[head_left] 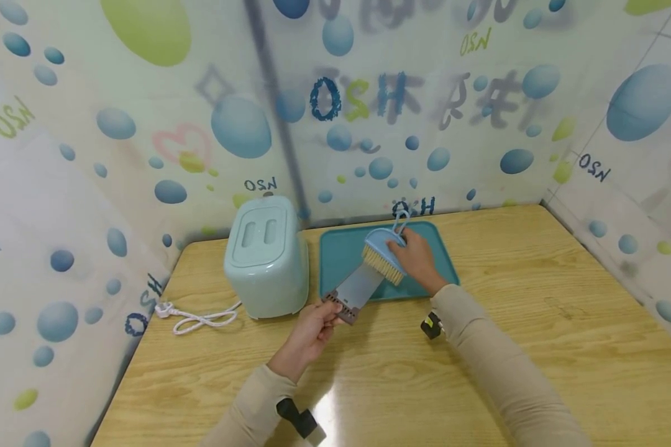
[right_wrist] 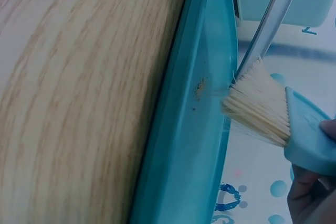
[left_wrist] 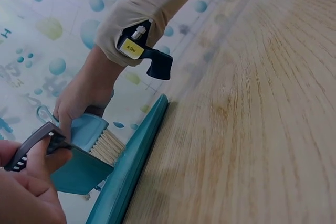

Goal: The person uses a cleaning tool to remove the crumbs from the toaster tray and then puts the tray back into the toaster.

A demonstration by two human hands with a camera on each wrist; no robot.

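The left hand point(head_left: 311, 330) pinches the brown slotted end of a metal crumb tray point(head_left: 360, 287) between thumb and fingers, a grip that leaves the flat sheet bare beyond the fingertips. Ahead of it, the right hand point(head_left: 418, 257) grips a blue handheld brush point(head_left: 379, 239), its bristles turned down against the sheet's far end. Both are held over a teal serving tray point(head_left: 335, 254), presumably so that loose bits land there rather than on the tabletop point(head_left: 537, 279). The toaster point(head_left: 268, 267) stands beyond and left of the left hand, its white power cord point(head_left: 201, 321) bundled, perhaps to keep it aside. Only the right wrist view shows crumbs point(right_wrist: 200, 88) on the serving tray, below the bristles, and the sheet sloping down from the left hand; that view is dim and blurred, so whether the bristles press firmly I cannot tell.
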